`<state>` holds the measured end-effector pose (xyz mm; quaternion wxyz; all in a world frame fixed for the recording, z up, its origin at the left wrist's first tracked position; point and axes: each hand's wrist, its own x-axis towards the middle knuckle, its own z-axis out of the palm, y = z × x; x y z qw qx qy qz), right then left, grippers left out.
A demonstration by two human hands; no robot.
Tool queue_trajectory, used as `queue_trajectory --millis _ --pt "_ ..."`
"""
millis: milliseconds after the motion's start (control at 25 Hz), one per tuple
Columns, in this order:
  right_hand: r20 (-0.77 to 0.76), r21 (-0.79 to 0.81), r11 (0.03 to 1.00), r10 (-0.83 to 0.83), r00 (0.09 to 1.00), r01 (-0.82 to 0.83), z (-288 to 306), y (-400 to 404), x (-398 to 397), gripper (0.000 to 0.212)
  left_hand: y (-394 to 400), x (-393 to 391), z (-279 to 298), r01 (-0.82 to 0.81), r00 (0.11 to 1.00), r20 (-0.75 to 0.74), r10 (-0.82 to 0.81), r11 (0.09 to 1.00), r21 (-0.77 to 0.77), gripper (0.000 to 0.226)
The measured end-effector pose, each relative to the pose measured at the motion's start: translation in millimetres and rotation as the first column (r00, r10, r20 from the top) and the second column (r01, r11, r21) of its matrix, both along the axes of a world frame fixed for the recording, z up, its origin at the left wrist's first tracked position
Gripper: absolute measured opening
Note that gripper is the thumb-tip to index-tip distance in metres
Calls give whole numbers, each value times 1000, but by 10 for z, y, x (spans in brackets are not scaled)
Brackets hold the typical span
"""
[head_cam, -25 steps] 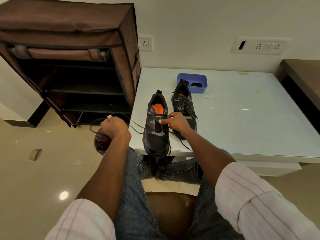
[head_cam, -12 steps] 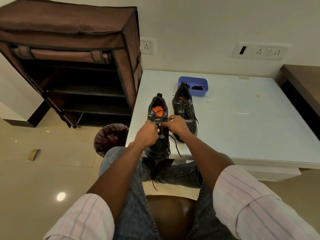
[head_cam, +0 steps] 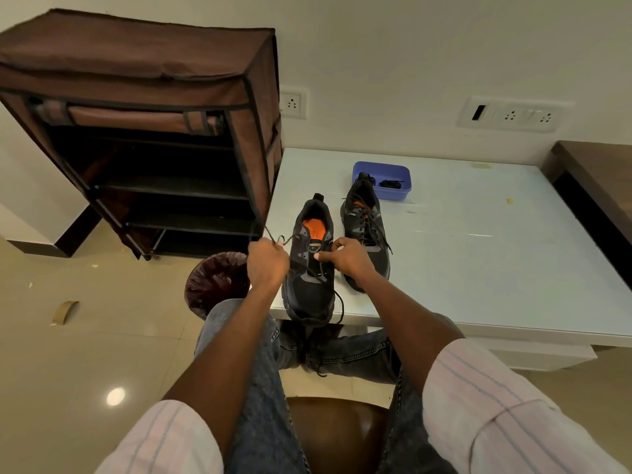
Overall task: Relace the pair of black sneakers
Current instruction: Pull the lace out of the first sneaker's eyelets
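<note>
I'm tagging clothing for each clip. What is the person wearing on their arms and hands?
Both hands, left hand and right hand, are bare: no gloves, rings or watch in view. The forearms are bare too. Each arm has a pale, whitish sleeve with thin bluish stripes, pushed up near the elbow.

Brown fabric shoe rack (head_cam: 143,131) beside white table (head_cam: 496,251), glossy beige tiled floor (head_cam: 85,354).

A white glossy table (head_cam: 478,254) carries two black sneakers: the near sneaker (head_cam: 309,289) at its front edge, the far sneaker (head_cam: 367,234) just beside it, and a blue tray (head_cam: 393,195) behind them.
</note>
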<state>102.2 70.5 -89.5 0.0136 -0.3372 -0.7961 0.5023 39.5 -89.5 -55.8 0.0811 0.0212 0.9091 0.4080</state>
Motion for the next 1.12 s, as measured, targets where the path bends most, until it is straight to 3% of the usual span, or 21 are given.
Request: queue_trajectory --millis 40,80,200,320,440,640,760,840,1000,1120 --pt "0 3 1000 1 1000 -1 -8 5 -6 43 18 29 -34 145 988 69 -139 986 -87 27" --pt "1 3 1000 3 1000 -3 -16 6 -9 42 31 64 -42 258 954 177 -241 963 -81 25" --pt "-7 11 1000 15 1000 -15 -31 9 -33 41 74 150 -5 400 844 353 -404 912 87 30" --pt "-5 19 1000 14 1000 -14 -50 19 -31 41 99 139 -25 429 876 198 -440 898 95 28" --pt "-15 31 999 15 1000 -15 -45 -8 -17 42 89 133 -82 552 830 65 -553 802 -228 18" --pt "-4 54 999 11 1000 -11 -5 -66 -15 41 73 89 -125 627 768 101 -633 709 -324 10" --pt "10 85 996 14 1000 -14 10 -124 -36 43 102 100 -150 671 718 122 -686 634 -385 27" --pt "35 125 992 30 999 -34 12 -137 -59 37 105 72 -124 670 731 166 -661 652 -355 20" --pt "70 150 988 16 997 -26 -4 -154 -63 37 -17 -37 -72 556 790 336 -512 830 -43 9" --pt "92 189 980 39 995 -56 -24 -200 -57 39 -103 -10 -45 528 832 243 -499 847 -67 24"
